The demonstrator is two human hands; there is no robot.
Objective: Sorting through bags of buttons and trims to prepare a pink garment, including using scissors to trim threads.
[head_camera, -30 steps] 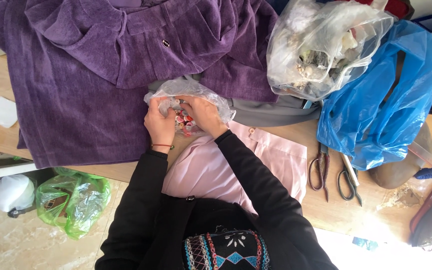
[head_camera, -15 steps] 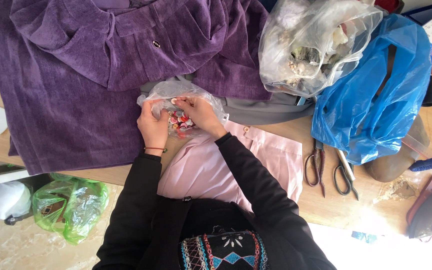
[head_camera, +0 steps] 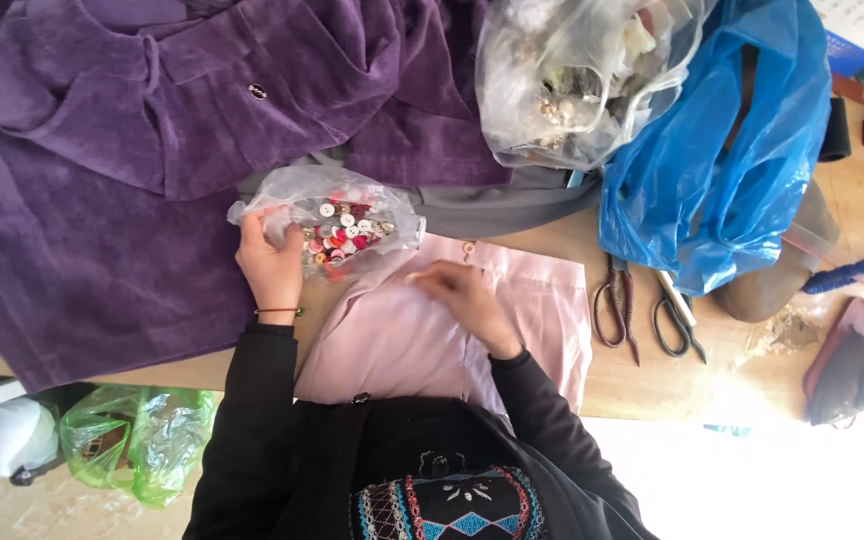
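Wooden table over pale speckled floor, bright daylight

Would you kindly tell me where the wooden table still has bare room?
Bare wooden table shows below the two pairs of scissors, right of the pink folded garment. The purple velvet garment, clear bags and blue plastic bag crowd the rest.

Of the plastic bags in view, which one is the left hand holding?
The small clear bag of buttons, gripped by the left hand. The big clear bag and the blue bag lie untouched; the green bag sits below the table.
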